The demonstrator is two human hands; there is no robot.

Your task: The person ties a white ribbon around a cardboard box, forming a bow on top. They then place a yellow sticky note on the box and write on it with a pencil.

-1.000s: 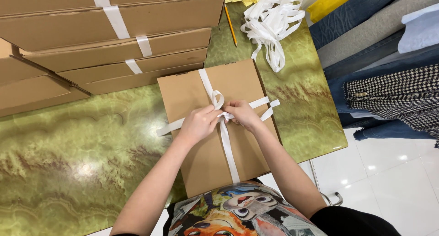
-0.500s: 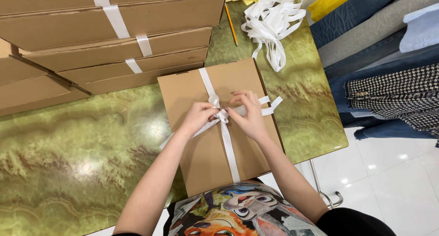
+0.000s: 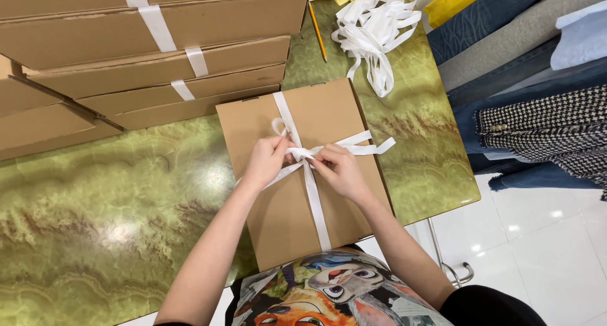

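Item: cardboard box (image 3: 284, 199) on green table (image 3: 95, 206). I note ribbon (image 3: 310, 174) already crossed around it; my left hand (image 3: 265, 162) and right hand (image 3: 341, 169) pinch strands at centre, bow unfinished.

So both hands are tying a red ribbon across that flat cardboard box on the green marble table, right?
Not quite: the ribbon is white, not red. The head view shows the left hand and right hand pinching it where the bands cross on the flat cardboard box, which lies on the green marble table.
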